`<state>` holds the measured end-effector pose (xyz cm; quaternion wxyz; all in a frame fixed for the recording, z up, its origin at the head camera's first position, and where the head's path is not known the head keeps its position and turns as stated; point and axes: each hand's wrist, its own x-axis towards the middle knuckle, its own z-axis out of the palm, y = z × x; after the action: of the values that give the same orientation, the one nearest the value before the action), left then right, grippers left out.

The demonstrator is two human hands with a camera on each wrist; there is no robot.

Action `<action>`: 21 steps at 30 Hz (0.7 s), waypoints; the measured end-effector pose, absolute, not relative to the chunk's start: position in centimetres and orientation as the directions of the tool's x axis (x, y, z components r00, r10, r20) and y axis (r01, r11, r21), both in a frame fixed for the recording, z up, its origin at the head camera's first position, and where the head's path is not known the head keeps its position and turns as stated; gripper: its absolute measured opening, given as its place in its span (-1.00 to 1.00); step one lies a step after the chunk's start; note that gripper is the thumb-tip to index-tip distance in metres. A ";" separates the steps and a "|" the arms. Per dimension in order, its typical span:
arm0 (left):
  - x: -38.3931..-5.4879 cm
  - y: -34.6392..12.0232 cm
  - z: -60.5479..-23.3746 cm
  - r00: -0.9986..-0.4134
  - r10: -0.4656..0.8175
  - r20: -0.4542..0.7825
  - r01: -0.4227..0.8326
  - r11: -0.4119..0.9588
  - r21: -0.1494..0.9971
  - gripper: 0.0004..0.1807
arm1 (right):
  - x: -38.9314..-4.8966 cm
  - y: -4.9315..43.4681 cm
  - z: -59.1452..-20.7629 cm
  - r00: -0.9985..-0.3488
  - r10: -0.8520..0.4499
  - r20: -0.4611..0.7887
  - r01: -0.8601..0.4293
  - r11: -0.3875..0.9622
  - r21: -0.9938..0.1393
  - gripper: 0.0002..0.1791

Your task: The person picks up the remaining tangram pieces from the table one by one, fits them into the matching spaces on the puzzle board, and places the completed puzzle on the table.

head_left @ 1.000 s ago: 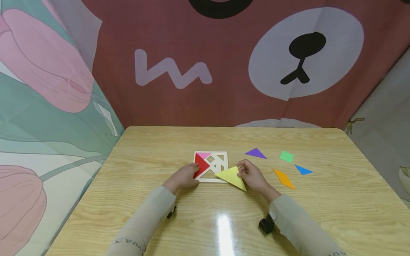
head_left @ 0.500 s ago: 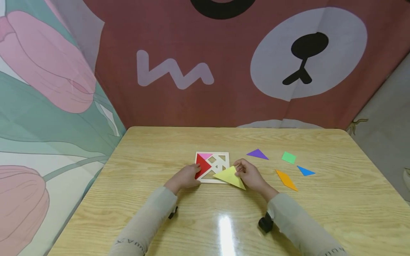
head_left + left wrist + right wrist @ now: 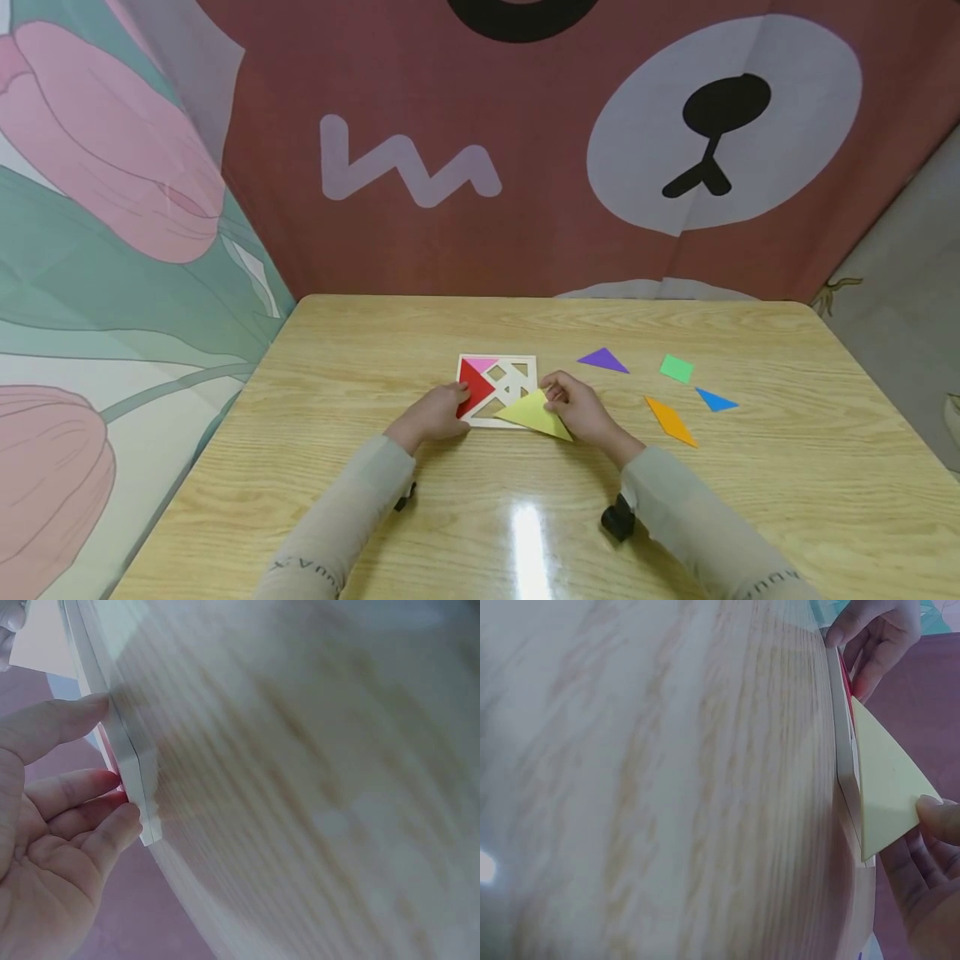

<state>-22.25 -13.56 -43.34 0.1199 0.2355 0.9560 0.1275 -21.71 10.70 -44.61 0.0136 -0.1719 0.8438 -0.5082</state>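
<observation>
I'm seeing the right hand (image 3: pixel 583 410) pinching a yellow triangle (image 3: pixel 531 412) over the near right corner of the puzzle board (image 3: pixel 491 423); I can't tell whether triangle and board are touching. The left hand (image 3: pixel 435 412) is gripping the board's near left corner, its fingers touching the red triangle (image 3: pixel 474 386), which is lying in the board beside a pink piece (image 3: pixel 480 363). To the right, a purple triangle (image 3: pixel 604 360), green piece (image 3: pixel 677 368), blue triangle (image 3: pixel 716 400) and orange piece (image 3: pixel 671 421) are lying on the table (image 3: pixel 375 350).

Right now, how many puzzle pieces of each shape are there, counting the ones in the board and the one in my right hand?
Triangles: 5 (red one, pink one, yellow one, purple one, blue one)
Four-sided pieces: 2 (green one, orange one)
Total: 7
</observation>
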 end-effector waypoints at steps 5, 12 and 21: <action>-22.2 -13.6 -43.2 -0.860 0.481 -0.168 0.419 0.855 0.307 -0.39 | -21.9 10.6 -44.9 -0.917 -0.334 0.218 -0.340 0.365 -0.867 -0.80; -22.0 -13.5 -43.1 -0.859 0.486 -0.158 0.425 0.852 0.306 -0.40 | -21.8 9.9 -44.4 -0.936 -0.328 0.126 -0.262 0.412 -0.872 -0.76; -21.9 -13.4 -42.9 -0.863 0.474 -0.177 0.408 0.859 0.311 -0.40 | -21.8 9.3 -44.2 -0.945 -0.307 0.112 -0.243 0.432 -0.868 -0.76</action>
<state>-21.95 -13.43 -42.85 0.1244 0.2304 0.9559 0.1328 -21.84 9.28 -44.24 0.0316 -0.1628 0.8456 -0.5074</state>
